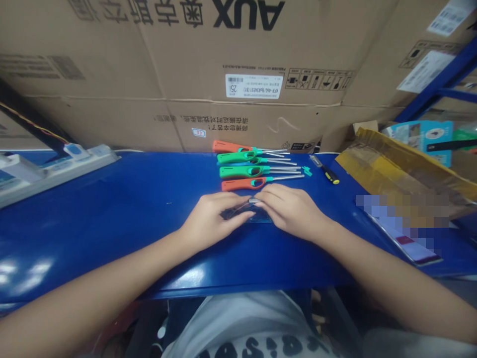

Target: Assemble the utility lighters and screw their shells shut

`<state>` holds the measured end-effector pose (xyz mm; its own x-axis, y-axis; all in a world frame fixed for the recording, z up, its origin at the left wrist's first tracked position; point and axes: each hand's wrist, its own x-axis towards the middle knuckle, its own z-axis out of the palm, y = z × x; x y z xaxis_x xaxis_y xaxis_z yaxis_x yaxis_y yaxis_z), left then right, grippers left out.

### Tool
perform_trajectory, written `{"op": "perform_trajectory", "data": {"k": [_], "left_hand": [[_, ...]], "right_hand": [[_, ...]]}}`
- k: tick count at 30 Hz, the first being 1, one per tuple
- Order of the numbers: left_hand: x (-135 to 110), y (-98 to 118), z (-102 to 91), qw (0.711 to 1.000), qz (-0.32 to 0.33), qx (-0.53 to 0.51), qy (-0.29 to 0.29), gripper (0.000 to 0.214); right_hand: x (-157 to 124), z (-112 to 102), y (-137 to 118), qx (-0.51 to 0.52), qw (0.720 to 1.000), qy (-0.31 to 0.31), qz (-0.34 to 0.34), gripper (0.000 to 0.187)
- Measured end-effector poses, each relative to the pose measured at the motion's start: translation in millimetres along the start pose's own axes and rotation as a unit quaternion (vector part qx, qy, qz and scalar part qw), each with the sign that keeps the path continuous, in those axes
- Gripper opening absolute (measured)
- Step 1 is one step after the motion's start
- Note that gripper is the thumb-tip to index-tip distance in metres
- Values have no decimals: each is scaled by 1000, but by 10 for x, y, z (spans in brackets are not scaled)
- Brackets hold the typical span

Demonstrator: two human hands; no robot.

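Okay, your two hands meet at the middle of the frame, just below the row of lighters, on the blue desk [112, 214]. Your left hand [212, 219] is curled low with the fingers reaching right, over a small dark part [240, 214] whose shape they mostly hide. A thin wire seems to run across it, though it is too fine to be sure. Your right hand [292, 211] comes in from the other side, fingers reaching left, with their tips at a small metal tip [254, 201] on the part's upper edge. Both hands are nearly closed and touching the piece, but you can't tell from this view how firmly either one has hold of it.

As far as it shows, the part's long axis lies roughly left to right, across your body. Your left hand covers more of it, while your right hand is nearer the metal tip.

Directly above your hands, an orange-handled utility lighter [238, 184] lies just beyond your fingers, with its nozzle pointing right. Green and orange lighters [238, 172] lie parallel above it. Further right are a small teal piece [307, 171] and a utility knife [326, 171] with a yellow-and-black handle. A power strip [55, 171] sits at the upper left of the desk.
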<state>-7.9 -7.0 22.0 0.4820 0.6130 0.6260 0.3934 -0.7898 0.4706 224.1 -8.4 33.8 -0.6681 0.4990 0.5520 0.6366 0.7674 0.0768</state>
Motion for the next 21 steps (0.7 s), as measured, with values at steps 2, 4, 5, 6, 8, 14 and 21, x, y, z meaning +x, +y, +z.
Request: {"op": "perform_trajectory", "data": {"k": [2, 4, 5, 6, 8, 14, 21], "left_hand": [[-14, -12, 16, 999, -11, 5, -32, 37], [-25, -18, 28, 998, -15, 7, -57, 44], [-28, -18, 33, 998, -15, 6, -63, 45], [-30, -14, 37, 998, -16, 4, -68, 45], [-29, 1, 43, 997, -21, -6, -74, 45], [-17, 26, 58, 995, -53, -59, -68, 35], [-35, -46, 47, 990, -85, -53, -95, 67]], "right_hand": [[-2, 7, 20, 28, 999, -17, 41, 24], [-12, 10, 43, 57, 996, -22, 68, 24], [-19, 8, 54, 64, 995, -22, 69, 24], [-26, 5, 64, 64, 996, -22, 63, 25], [-38, -8, 85, 46, 998, -26, 38, 28], [-44, -70, 145, 10, 998, -55, -19, 42], [-57, -66, 239, 125, 989, -69, 34, 28]]}}
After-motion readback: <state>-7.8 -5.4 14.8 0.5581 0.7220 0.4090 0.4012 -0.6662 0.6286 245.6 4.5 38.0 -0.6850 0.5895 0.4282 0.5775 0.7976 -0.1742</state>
